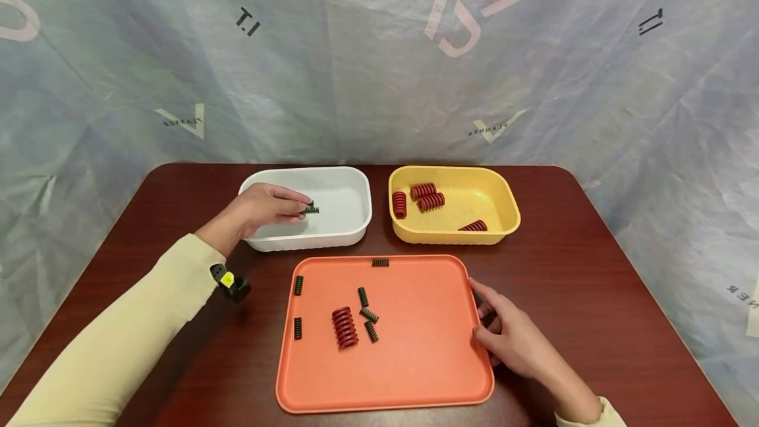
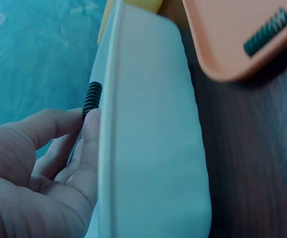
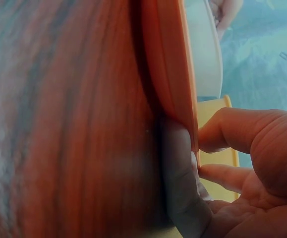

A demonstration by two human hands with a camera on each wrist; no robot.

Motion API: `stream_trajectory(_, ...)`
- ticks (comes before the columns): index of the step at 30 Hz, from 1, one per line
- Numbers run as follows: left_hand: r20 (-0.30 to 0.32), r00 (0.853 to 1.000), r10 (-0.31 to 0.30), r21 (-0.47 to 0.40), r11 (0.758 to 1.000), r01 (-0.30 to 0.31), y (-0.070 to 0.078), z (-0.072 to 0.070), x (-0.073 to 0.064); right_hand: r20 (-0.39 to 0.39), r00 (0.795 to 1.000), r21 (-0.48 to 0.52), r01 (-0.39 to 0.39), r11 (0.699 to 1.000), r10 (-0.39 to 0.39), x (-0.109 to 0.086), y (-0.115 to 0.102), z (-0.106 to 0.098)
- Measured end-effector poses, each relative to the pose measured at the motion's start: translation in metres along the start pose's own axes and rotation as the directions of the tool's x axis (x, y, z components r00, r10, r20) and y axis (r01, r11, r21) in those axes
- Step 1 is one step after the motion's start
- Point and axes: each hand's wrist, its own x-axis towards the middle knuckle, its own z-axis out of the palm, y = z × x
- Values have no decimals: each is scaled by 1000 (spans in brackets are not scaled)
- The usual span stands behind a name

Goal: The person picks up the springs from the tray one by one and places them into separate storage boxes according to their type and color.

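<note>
My left hand [image 1: 268, 206] reaches over the white bin [image 1: 344, 190], thumb and fingertips pinching a small dark green spring [image 2: 92, 99]. In the head view, dark green coils show right at those fingertips, inside the bin's outline. On the other side, my right hand [image 1: 512, 335] grips the right rim of the orange tray [image 1: 427, 361], with fingers on both faces of the edge in the right wrist view. One large red spring [image 1: 344, 327] lies on the tray, beside several small green springs [image 1: 369, 315]; others lie along the left and far rims.
Right of the white bin stands a yellow bin [image 1: 474, 199] holding several red springs [image 1: 431, 201]. Both bins sit near the far edge of the dark wooden table [image 1: 593, 321], behind the tray. A grey printed curtain [image 1: 356, 58] hangs beyond the table.
</note>
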Motion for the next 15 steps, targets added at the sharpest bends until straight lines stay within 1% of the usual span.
stream_trajectory(7,4,999,-47,62,997,47,-1,-14,10,-1,1000,-2,10,1000,-10,0,0,0)
stream_trajectory(11,-7,998,-68,89,994,68,-1,-17,15,-3,1000,6,18,1000,-18,0,1,0)
stream_trajectory(15,-14,997,-79,85,993,80,1,-18,21,0,1000,7,18,1000,-18,1,2,0)
